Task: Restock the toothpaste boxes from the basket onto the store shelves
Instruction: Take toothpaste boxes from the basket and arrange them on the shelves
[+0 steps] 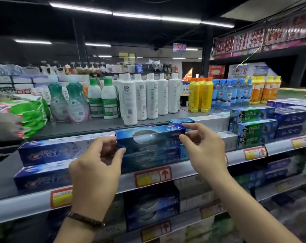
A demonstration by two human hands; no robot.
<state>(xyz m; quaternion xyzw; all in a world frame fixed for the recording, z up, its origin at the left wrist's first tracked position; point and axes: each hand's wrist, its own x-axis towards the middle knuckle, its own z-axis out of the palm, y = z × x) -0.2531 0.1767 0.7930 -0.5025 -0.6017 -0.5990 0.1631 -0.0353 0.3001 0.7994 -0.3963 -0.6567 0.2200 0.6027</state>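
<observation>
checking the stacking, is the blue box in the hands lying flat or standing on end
Lying flat: the blue box runs level along the shelf, with the left hand and right hand pinching its ends.

Left part of the shelf rail [25, 206]: "Crest" in reddish script on each of two stacked Crest toothpaste boxes [43, 155]. Right part: "DARLIE" in pale capitals on three stacked DARLIE toothpaste boxes [253, 130]. Along the rail: red price tags [153, 176], each bearing an upward arrow; figures illegible. Centre: blue toothpaste box [148, 135], print blurred. Overhead, a hanging blue sign [179, 47], characters unreadable.
</observation>
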